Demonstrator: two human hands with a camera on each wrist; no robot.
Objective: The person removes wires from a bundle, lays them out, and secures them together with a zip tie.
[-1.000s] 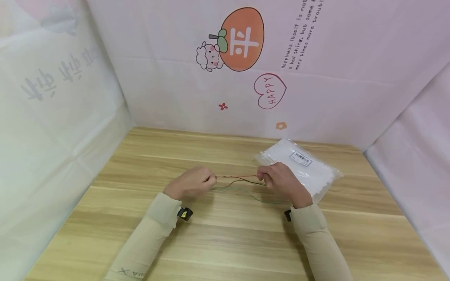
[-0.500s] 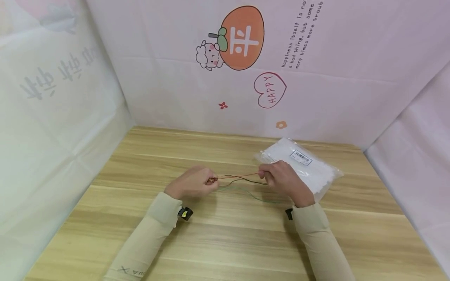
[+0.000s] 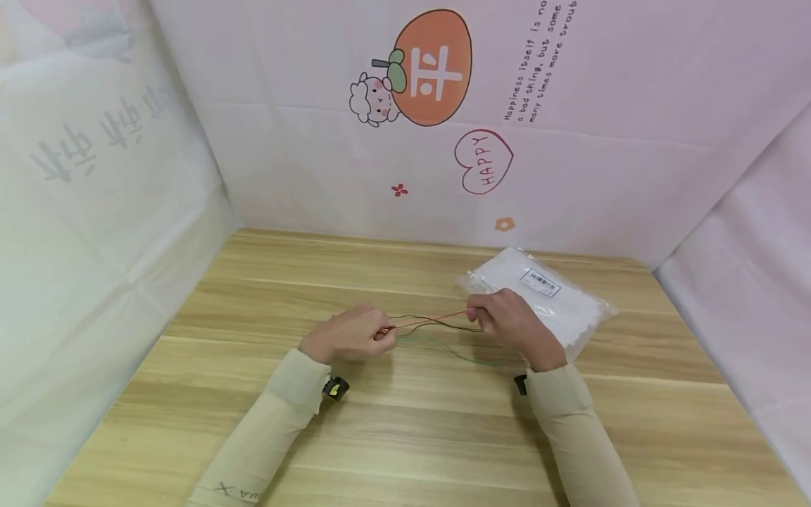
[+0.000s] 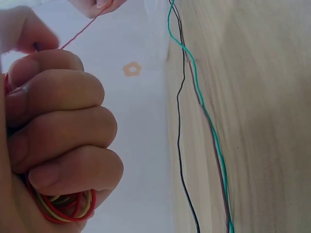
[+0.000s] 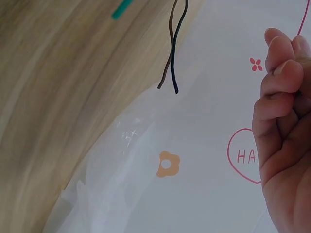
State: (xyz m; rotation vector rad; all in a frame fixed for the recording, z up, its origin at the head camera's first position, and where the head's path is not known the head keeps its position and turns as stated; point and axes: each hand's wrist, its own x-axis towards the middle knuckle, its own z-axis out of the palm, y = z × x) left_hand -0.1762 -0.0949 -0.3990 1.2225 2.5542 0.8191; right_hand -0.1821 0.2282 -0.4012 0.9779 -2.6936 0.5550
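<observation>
Printed cloth [image 3: 304,169] backs a wooden table [image 3: 418,436] — the left hand [image 3: 350,334] grips coiled wires [image 4: 73,217], the right hand [image 3: 509,325] pinches a red wire [image 3: 450,315] stretched between both — a bag [image 3: 573,310] lies near the right.

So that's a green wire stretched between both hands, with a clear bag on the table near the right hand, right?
Only the colour is wrong: the wire stretched between the left hand and right hand is red, as the left wrist view shows. The clear bag is on the table near the right hand.
</observation>
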